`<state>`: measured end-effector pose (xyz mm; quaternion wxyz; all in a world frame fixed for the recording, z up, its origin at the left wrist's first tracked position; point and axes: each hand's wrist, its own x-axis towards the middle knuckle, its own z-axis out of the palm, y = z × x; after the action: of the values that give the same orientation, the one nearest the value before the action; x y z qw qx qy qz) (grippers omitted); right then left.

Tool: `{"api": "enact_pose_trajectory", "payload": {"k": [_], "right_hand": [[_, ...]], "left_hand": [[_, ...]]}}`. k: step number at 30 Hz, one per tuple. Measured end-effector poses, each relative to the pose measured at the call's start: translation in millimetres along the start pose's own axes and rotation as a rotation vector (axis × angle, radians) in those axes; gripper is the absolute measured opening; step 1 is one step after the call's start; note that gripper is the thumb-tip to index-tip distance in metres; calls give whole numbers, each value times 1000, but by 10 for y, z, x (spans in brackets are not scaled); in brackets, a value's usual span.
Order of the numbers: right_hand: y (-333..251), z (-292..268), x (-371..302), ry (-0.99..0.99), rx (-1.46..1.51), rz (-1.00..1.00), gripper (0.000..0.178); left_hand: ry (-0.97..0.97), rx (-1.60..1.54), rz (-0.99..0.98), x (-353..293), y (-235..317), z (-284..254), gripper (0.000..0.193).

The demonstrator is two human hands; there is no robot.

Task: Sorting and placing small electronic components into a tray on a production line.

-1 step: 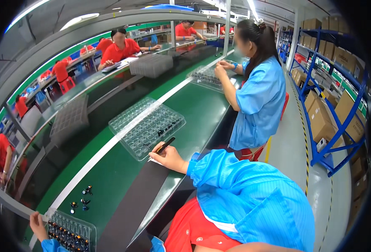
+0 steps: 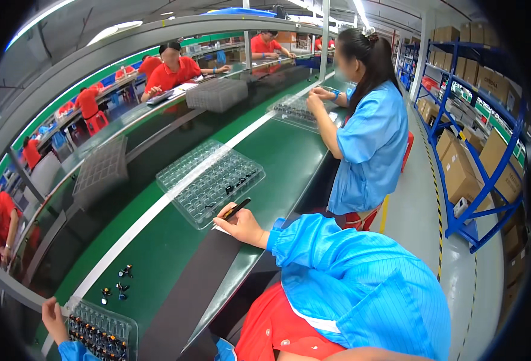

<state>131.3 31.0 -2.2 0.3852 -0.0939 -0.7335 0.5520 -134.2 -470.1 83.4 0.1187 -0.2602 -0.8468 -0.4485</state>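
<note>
My right hand (image 2: pixel 241 227) is closed around a black pen-like tool (image 2: pixel 237 208) with a small yellowish part by the fingers. It rests at the far end of a dark strip (image 2: pixel 184 289), over a bit of white paper (image 2: pixel 222 229). Just beyond lies a clear compartment tray (image 2: pixel 187 201) with a few small black parts (image 2: pixel 239 182) at its right side. At the lower left, my left hand (image 2: pixel 53 319) is beside the corner of another clear tray (image 2: pixel 130 328), fingers apart. Small black-and-orange parts (image 2: pixel 97 337) fill its near rows.
Several loose black parts (image 2: pixel 123 283) lie on the green work surface (image 2: pixel 151 259). A co-worker in blue (image 2: pixel 371 132) handles something over a further tray (image 2: pixel 295 111). People in red sit across the line, beyond stacked trays (image 2: pixel 217 94). Blue shelving (image 2: pixel 482 198) with cartons stands right.
My left hand has shifted slightly upward beside the tray corner, its fingers a little more spread. My right hand and the black tool stay in place.
</note>
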Motion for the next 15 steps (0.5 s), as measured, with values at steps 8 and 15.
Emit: {"api": "enact_pose_trajectory", "payload": {"k": [8, 15], "right_hand": [[-131, -80, -131, 22, -392, -474, 12], [90, -312, -287, -96, -652, -456, 32]], "left_hand": [[-446, -79, 316, -859, 2376, 930, 27], [-484, -149, 436, -1499, 2462, 2335, 44]]}}
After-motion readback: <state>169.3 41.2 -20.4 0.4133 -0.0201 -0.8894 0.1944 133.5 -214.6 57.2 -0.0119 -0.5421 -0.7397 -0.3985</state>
